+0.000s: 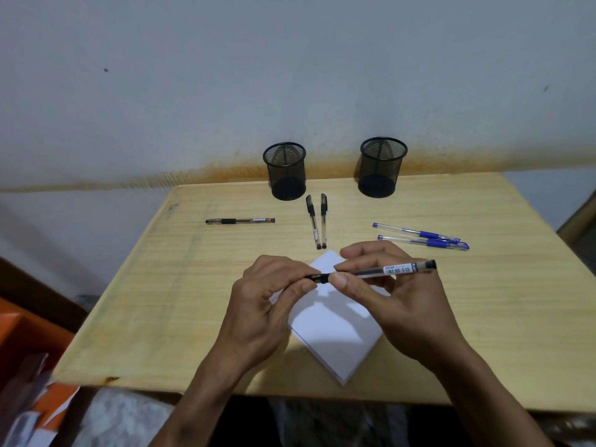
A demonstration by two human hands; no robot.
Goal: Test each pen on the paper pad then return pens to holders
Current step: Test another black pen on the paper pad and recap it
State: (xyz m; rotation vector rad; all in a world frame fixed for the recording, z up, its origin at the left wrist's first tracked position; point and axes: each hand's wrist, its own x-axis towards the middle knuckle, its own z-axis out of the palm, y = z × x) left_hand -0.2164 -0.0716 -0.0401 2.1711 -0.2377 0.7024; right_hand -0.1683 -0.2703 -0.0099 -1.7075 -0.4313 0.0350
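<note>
Both hands hold one black pen (374, 271) level above the paper pad (335, 330): left hand (264, 304) apparently pinching its cap end, right hand (396, 285) gripping the barrel.

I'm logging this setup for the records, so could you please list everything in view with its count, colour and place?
Held pen: 1, clear with black cap, above the pad.
Black pens: 3, lying on the table; one left, two centre.
Blue pens: 2, lying right.
Mesh holders: 2, black, back edge; second to the right.
Paper pad: 1, white, front centre.
Table: 1, light wood.
Hands: left hand grips the cap end, right hand pinches the barrel.
</note>
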